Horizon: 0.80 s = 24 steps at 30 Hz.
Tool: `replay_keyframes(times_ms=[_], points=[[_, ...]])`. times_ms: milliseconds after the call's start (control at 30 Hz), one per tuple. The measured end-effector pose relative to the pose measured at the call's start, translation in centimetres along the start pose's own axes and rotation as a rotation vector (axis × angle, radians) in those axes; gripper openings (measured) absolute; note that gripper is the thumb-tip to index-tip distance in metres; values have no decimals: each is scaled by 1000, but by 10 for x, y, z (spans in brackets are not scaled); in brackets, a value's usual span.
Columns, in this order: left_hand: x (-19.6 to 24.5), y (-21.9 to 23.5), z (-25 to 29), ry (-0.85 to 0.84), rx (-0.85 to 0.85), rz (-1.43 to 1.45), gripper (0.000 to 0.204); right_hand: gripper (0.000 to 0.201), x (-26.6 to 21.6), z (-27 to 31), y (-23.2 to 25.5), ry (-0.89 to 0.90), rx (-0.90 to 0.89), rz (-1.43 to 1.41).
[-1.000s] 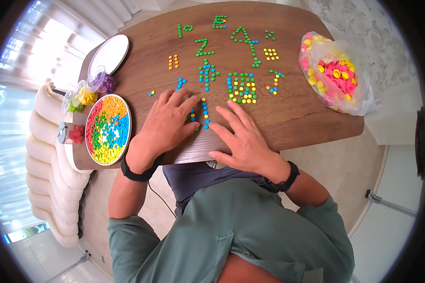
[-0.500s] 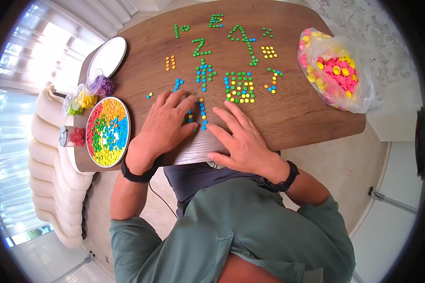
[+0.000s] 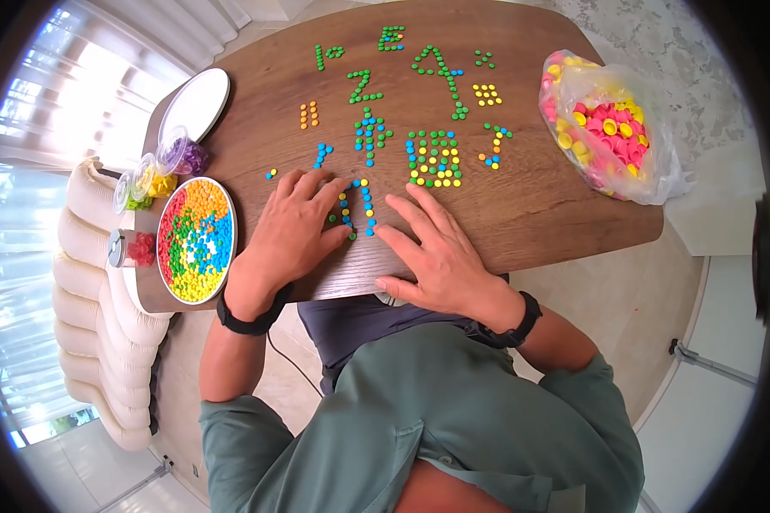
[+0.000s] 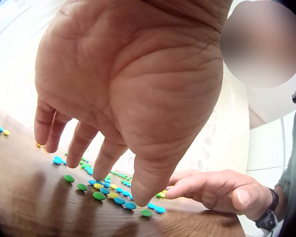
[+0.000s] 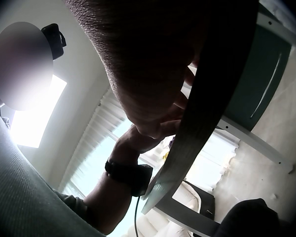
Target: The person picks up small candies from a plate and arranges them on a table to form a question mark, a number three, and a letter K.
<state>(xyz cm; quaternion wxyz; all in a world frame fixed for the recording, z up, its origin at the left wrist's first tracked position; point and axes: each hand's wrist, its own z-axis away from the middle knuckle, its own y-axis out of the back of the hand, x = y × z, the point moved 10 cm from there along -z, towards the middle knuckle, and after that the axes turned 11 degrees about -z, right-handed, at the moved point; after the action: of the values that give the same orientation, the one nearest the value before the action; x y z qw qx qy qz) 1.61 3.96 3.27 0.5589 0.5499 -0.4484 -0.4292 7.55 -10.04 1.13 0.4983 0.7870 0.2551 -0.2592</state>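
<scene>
In the head view the left hand (image 3: 289, 229) lies palm down, fingers spread, at the left of a small figure of blue, yellow and green candies (image 3: 369, 210). Its thumb tip is beside a green candy (image 3: 352, 237). The left wrist view shows the fingers (image 4: 81, 143) slightly bent, holding nothing, tips around several candies (image 4: 119, 201). The right hand (image 3: 445, 256) rests on the table edge with relaxed, spread fingers, its index tip near the figure's right column. In the right wrist view the right hand (image 5: 148, 89) is dark and its fingertips are partly hidden.
Other candy figures lie farther back, including a green-and-yellow square (image 3: 435, 159). At the left stand a plate of coloured candies (image 3: 169, 286), a white plate (image 3: 211, 94) and small containers (image 3: 139, 246). A bag of pink and yellow pieces (image 3: 612, 137) is at the right.
The left hand has shifted slightly left, uncovering more of the figure's left column and the green candies by the thumb. The right hand has stayed nearly still. The table view shifted slightly.
</scene>
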Motion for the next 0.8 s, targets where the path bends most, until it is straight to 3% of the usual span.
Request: replay_keyframes(times_ms=[800], points=[[-6, 3, 10, 23, 3, -1, 56, 57, 0, -1, 6, 18, 48, -57]])
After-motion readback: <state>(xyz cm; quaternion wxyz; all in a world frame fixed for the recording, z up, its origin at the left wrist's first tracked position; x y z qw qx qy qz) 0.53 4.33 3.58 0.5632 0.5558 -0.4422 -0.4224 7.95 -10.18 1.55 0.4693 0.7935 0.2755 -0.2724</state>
